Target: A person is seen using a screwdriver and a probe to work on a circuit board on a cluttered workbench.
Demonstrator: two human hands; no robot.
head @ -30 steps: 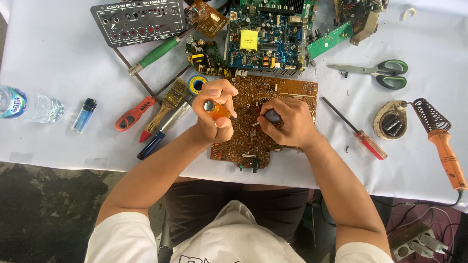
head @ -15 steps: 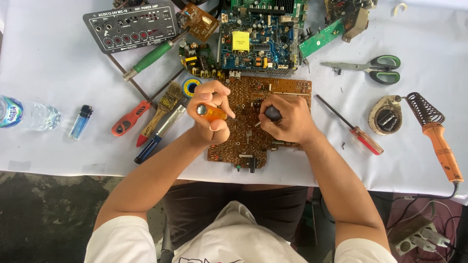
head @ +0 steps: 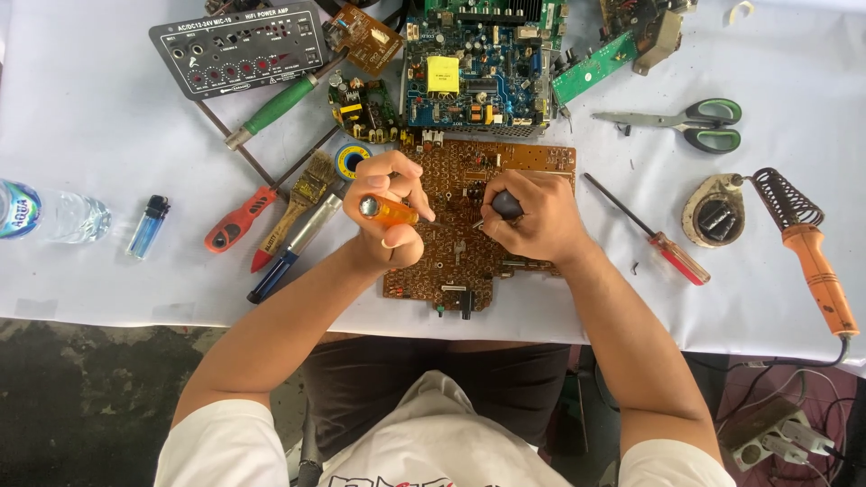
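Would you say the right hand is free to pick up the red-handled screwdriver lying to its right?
Probably not yet: the right hand grips a dark tool, though bare cloth lies before the red-handled screwdriver.

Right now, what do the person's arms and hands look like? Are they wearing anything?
Both arms are bare from the short white sleeves down. The left hand and right hand wear no gloves, and I see no rings, watch or bracelet. The fingers have short nails.

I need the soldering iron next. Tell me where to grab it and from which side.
Probably best to grip the soldering iron by its orange handle, mid-length, coming from the right with the right hand. The handle lies bare on the white table, while its metal tip sits inside the coiled wire stand, so leave that end alone.
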